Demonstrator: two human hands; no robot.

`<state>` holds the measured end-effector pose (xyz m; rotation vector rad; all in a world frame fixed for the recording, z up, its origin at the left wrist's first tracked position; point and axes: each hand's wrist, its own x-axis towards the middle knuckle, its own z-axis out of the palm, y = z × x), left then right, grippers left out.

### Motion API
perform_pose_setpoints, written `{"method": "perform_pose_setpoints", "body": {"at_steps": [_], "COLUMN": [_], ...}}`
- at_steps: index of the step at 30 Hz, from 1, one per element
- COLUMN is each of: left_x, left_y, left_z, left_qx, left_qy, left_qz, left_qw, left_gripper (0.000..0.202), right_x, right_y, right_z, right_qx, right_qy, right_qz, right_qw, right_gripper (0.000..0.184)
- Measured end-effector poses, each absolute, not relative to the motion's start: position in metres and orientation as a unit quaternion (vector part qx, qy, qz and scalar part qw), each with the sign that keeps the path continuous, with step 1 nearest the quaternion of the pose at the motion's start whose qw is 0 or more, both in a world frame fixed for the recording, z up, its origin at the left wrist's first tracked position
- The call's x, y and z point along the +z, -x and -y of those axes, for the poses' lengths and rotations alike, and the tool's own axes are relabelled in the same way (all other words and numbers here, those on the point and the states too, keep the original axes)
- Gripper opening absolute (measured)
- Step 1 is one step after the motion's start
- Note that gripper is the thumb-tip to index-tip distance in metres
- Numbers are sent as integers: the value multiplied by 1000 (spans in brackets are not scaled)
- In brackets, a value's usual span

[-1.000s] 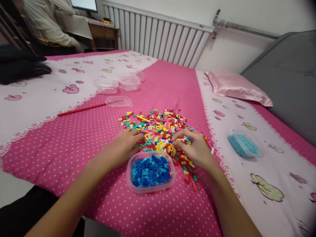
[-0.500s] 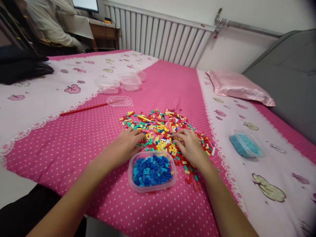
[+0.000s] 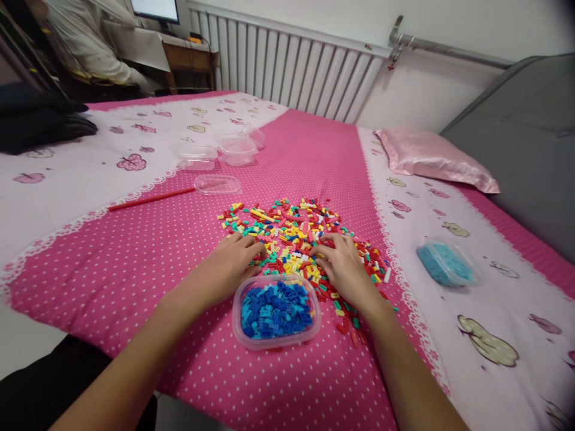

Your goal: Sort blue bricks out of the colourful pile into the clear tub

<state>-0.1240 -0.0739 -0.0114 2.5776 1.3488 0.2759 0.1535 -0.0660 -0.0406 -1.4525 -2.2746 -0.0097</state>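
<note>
A heap of small mixed-colour bricks lies on the pink dotted bedspread. In front of it stands a clear tub filled with dark blue bricks. My left hand rests on the heap's near left edge, fingers curled and pinched together; whether a brick is in them is hidden. My right hand lies on the heap's near right side, fingers bent down among the bricks, and I cannot see if it grips one.
A tub of light blue bricks sits to the right. Empty clear tubs and a lid lie beyond the heap, beside a red stick. A pink pillow lies far right. A person sits at a desk far left.
My right hand has slid a little left and down onto the heap, its fingers lowered from a raised pinch. The left hand has hardly moved.
</note>
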Motion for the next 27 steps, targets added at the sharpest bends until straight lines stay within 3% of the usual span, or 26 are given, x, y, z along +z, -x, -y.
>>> {"method": "perform_pose_setpoints", "body": {"at_steps": [2,6,9,11,13,18,21,24,27], "left_x": [-10,-7,-8,-10,-12,-12,-9,-9,-8], "left_y": [124,122,122,122,123,122,121,121,121], "left_z": [74,75,75,75,74,75,76,77,77], "left_qx": [89,85,88,91,95,97,94,92,86], "left_qy": [-875,-873,-872,-874,-877,-876,-875,-876,-876], "left_qz": [-462,-465,-467,-463,-459,-461,-462,-462,-464], "left_qw": [113,120,120,115,108,107,106,105,104], "left_gripper": [14,13,13,13,14,13,12,12,13], "right_x": [-37,-25,-10,0,6,-2,-13,-22,-28], "right_y": [-154,-152,-145,-140,-137,-136,-136,-135,-134], "right_z": [65,65,73,81,87,83,77,76,76], "right_qx": [-4,20,157,289,341,310,222,163,151], "right_qy": [535,559,491,387,337,401,447,450,440], "right_qz": [813,773,765,791,822,805,806,834,854], "right_qw": [229,299,387,376,307,309,318,276,235], "right_gripper": [12,18,18,19,22,24,24,24,37]}}
